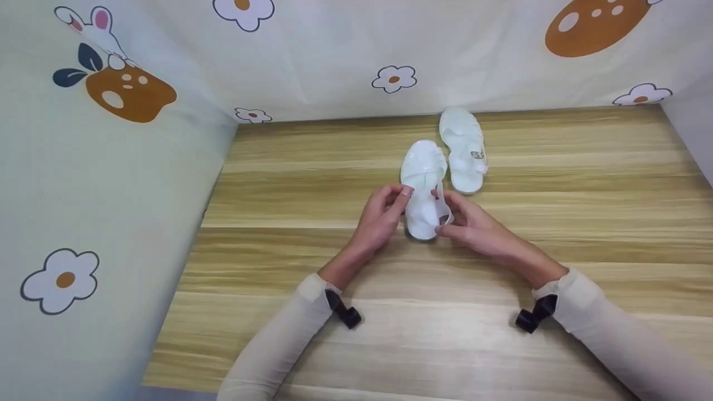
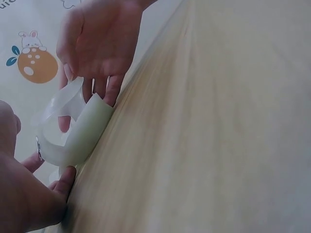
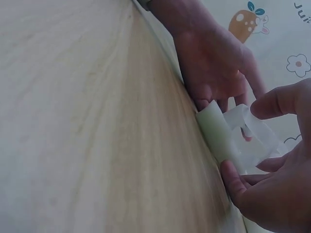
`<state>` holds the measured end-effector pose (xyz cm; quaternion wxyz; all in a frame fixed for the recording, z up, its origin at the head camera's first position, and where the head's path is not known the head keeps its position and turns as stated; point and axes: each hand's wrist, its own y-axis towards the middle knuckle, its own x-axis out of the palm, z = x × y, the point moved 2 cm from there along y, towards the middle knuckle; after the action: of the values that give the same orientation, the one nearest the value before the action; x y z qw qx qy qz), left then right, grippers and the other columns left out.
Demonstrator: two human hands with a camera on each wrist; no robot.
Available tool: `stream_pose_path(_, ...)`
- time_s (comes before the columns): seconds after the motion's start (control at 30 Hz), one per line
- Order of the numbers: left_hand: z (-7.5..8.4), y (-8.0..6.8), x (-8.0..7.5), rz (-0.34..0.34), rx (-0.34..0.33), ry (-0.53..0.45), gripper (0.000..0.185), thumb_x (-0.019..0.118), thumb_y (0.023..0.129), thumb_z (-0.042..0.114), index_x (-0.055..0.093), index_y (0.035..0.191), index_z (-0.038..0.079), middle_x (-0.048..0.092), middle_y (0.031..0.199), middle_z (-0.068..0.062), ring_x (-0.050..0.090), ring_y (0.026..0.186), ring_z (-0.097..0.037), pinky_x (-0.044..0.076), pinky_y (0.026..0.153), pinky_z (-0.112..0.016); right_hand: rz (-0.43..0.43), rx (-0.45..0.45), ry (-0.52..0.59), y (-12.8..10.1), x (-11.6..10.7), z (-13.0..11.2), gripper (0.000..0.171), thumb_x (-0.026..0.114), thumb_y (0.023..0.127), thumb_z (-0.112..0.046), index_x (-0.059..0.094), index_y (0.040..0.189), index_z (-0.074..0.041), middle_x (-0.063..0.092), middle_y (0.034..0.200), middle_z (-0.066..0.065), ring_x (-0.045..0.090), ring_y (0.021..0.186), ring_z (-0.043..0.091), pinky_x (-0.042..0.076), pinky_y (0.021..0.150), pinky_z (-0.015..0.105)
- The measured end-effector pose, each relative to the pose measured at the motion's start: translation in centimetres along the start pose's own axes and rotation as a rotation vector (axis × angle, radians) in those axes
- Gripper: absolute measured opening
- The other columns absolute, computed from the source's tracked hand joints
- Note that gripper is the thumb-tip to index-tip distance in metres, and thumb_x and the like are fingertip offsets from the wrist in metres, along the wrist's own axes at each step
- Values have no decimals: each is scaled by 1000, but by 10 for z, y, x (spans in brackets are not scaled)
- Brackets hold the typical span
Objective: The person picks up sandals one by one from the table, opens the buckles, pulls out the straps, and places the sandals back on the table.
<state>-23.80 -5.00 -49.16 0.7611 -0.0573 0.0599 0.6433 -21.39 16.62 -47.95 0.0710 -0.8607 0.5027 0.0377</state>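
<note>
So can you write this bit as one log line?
left hand: holds near sandal | right hand: pinches its strap | other sandal: lies behind, untouched

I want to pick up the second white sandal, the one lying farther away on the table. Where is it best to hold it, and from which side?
Probably grip the far sandal across its narrow middle, fingers coming from above onto both long edges. It lies flat, sole down, on the wooden table, its sides free. The near sandal, held by both hands, lies close on its left, so approach from the right.
</note>
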Motion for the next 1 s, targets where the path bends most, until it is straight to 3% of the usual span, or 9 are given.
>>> stream_pose_path(0.2, -2, 1, -3, -21, 17, -69, 36, 57, 114, 34, 70, 128, 3, 63, 134, -14, 68, 121, -21, 62, 101, -35, -23, 16, -28, -3, -4, -4, 75, 67, 100, -4, 30, 166, 1, 23, 179, 19, 22, 167, 35, 23, 134, 55)
stream_pose_path(0.33, -3, 3, -5, -43, -1, -176, 29, 53, 114, 20, 71, 126, 0, 62, 135, -15, 68, 123, -21, 62, 103, -35, -57, 24, -50, -4, -7, -7, 77, 68, 102, -6, 27, 167, 1, 22, 179, 21, 27, 165, 38, 33, 131, 46)
stream_pose_path(0.43, -5, 6, -7, -50, -21, -241, 26, 52, 110, 8, 72, 125, -1, 66, 134, -14, 70, 119, -22, 63, 103, -37, -78, 28, -101, -4, -7, -10, 81, 71, 104, -16, 25, 169, -4, 32, 174, 21, 44, 156, 39, 51, 118, 40)
stream_pose_path(0.5, -6, 7, -10, -60, -20, -253, 29, 52, 106, 2, 73, 125, -1, 68, 131, -13, 70, 116, -20, 63, 102, -37, -56, 18, -168, -4, -9, -11, 85, 74, 105, -26, 24, 170, -7, 39, 171, 20, 54, 149, 40, 57, 111, 42)
stream_pose_path(0.6, -8, 9, -14, -100, 6, -246, 32, 57, 100, -2, 73, 128, -2, 69, 124, -11, 68, 112, -18, 63, 102, -37, 42, -5, -304, -5, -11, -14, 93, 76, 102, -41, 23, 171, -8, 42, 170, 18, 54, 148, 40, 51, 117, 55)
stream_pose_path(0.7, -11, 11, -16, -142, 46, -206, 35, 65, 97, -1, 71, 132, -1, 69, 122, -11, 67, 111, -18, 62, 102, -35, 157, -59, -371, -5, -15, -18, 93, 78, 100, -45, 27, 170, -8, 41, 172, 18, 48, 153, 40, 40, 126, 61)
stream_pose_path(0.87, -14, 12, -17, -182, 102, -134, 35, 75, 96, 4, 71, 131, 0, 74, 128, -14, 69, 114, -19, 58, 105, -32, 257, -224, -394, -1, -18, -24, 67, 76, 103, -29, 48, 161, -12, 51, 165, 11, 53, 147, 36, 44, 123, 58)
stream_pose_path(1.0, -14, 13, -18, -179, 100, -115, 32, 79, 96, 8, 73, 128, 3, 76, 124, -13, 70, 115, -19, 59, 105, -33, 230, -339, -490, 7, -14, -30, 50, 75, 102, -16, 63, 150, -10, 61, 157, 8, 55, 147, 30, 43, 123, 54)
